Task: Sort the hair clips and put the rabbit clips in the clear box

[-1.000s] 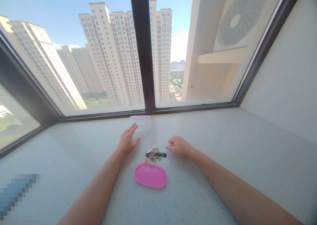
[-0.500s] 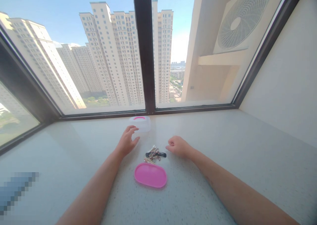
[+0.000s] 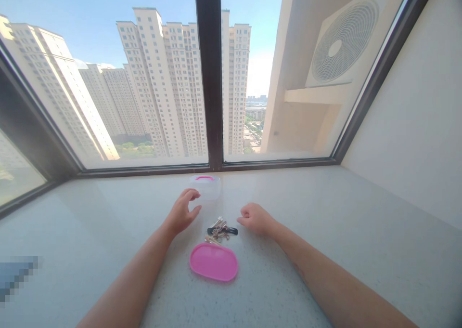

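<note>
My left hand (image 3: 183,212) rests on the pale sill, fingers curved and apart with nothing between them. It is nearest to a translucent box (image 3: 211,189) with a pink handle, partly behind its fingers; I cannot tell whether they touch. My right hand (image 3: 255,218) lies in a loose fist, and I see nothing in it. Between the hands sits a small pile of metal pieces (image 3: 218,228), silver and coppery, too small to name surely. A black hair clip (image 3: 231,230) lies among them. Nearer to me is a shallow pink oval tray (image 3: 214,262), touching or almost touching the pile.
The speckled pale sill (image 3: 285,289) runs up to a dark window frame (image 3: 155,171) behind the box. A white wall (image 3: 411,125) stands at the right. At the left edge is a blurred-out bluish object (image 3: 16,275). Tall buildings show outside.
The view has shifted slightly, so everything on the sill appears a little lower and most of it slightly further left. Both hands keep their pose, and the objects stay in place.
</note>
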